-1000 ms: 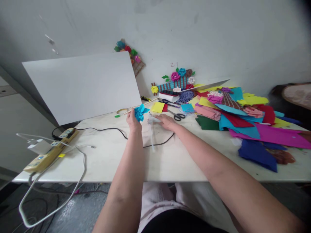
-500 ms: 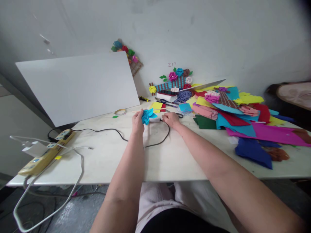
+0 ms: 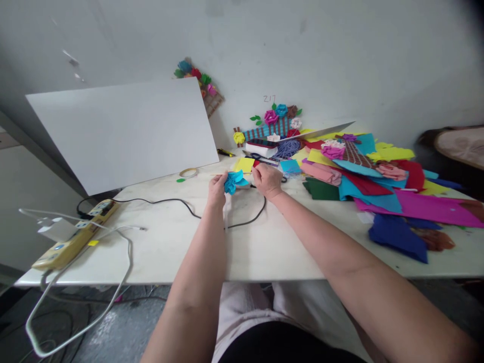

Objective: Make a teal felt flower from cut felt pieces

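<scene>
My left hand (image 3: 217, 189) is closed around the base of a bright blue paper flower (image 3: 235, 182), whose folded petals point right. Close to the petals' right side, my right hand (image 3: 267, 180) is curled with the fingertips together; whatever may be in them is too small or hidden. A black cord (image 3: 249, 222) loops over the table to a spot between the hands, where the flower and fingers mostly cover its end. Behind the hands lie yellow paper squares (image 3: 244, 165) and a blue paper square (image 3: 290, 166).
A yellow power strip (image 3: 71, 237) with a white charger sits at the left edge. Against the wall leans a large white board (image 3: 124, 136). Coloured crepe paper (image 3: 378, 186) is heaped on the right. A tape roll (image 3: 188, 173) and a box cutter (image 3: 225, 153) lie farther back.
My right hand has risen slightly and turned toward the flower. The white object at the cord's end, visible before below the petals, is now mostly covered. The left hand keeps hold of the flower.
</scene>
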### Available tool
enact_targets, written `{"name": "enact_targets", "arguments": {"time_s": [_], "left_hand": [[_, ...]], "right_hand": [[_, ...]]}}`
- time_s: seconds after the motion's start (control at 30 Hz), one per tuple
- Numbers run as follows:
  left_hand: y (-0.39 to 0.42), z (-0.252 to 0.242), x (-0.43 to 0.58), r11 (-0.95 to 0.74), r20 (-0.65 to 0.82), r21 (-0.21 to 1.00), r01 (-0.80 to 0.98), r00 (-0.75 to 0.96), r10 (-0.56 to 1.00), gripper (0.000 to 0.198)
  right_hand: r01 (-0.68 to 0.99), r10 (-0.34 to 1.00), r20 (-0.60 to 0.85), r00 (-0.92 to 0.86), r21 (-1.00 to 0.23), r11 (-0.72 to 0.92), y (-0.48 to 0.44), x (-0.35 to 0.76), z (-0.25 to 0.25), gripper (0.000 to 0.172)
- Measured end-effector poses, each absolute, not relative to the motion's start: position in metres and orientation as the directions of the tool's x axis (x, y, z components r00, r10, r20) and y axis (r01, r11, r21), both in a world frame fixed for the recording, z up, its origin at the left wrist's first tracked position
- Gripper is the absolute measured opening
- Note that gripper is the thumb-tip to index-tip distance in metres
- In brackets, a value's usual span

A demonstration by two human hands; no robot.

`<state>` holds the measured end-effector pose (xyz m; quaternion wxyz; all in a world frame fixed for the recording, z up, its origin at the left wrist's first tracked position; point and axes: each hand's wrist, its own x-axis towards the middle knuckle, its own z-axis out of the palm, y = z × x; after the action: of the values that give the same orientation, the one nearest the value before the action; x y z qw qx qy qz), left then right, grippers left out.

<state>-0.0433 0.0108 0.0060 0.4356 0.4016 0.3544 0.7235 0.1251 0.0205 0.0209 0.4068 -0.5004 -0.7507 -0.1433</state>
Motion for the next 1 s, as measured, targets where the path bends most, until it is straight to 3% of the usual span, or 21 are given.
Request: {"name": "enact_targets", "arguments": {"time_s": [0.2,0.6,0.77,1.0], "left_hand": [[0.008,0.008,-0.04,-0.378,0.321,0.869,-0.32,-0.217,0.922,0.025],[0.0,0.013,-0.037,-0.308,0.298,0.924,-0.226,-0.076,0.951,0.032],[0.0,0.014,-0.037,-0.302,0.294,0.927,-0.222,-0.07,0.953,0.034],[0.003,0.011,-0.038,-0.271,0.254,0.932,-0.24,-0.1,0.962,0.034]], "right_hand": [[0.806,0.644,0.732,-0.222,-0.234,0.544,0.03,0.128,0.024,0.03],[0.484,0.742,0.568,-0.355,-0.568,0.666,0.046,0.129,0.01,0.021],[0.375,0.715,0.585,-0.383,-0.609,0.699,0.05,0.128,0.006,0.02],[0.407,0.742,0.545,-0.391,-0.62,0.67,0.049,0.129,0.008,0.026]]}}
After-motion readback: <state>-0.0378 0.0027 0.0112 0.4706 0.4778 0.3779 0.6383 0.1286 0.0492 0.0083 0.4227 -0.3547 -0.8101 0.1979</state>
